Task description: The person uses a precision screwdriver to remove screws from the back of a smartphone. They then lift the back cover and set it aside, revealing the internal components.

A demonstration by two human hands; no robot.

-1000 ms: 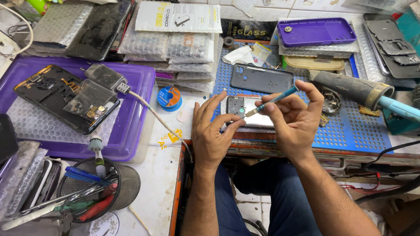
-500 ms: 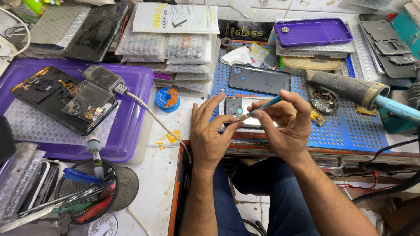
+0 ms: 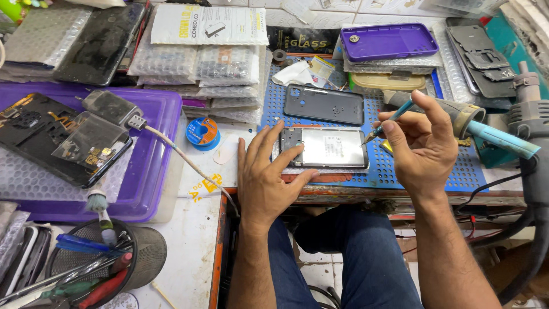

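An opened phone (image 3: 329, 147) lies back-up on the blue perforated mat (image 3: 440, 171), showing a silver inner plate. My left hand (image 3: 267, 174) rests flat beside it, fingers touching its left end. My right hand (image 3: 420, 146) holds a thin blue-handled screwdriver (image 3: 390, 120), tip pointing down at the phone's right edge. A dark grey phone back cover (image 3: 324, 104) lies just behind the phone.
A purple tray (image 3: 151, 166) at left holds a disassembled phone (image 3: 54, 140) and a plugged cable. Stacked bubble-wrap packets (image 3: 200, 63), a blue solder spool (image 3: 203, 131), a purple case (image 3: 389, 41), a hot-air gun (image 3: 529, 114) at right, and a tool cup (image 3: 108, 260) at lower left.
My hands have come apart: the left has dropped flat onto the phone's left end, and the right has lifted the screwdriver away toward the phone's right edge.
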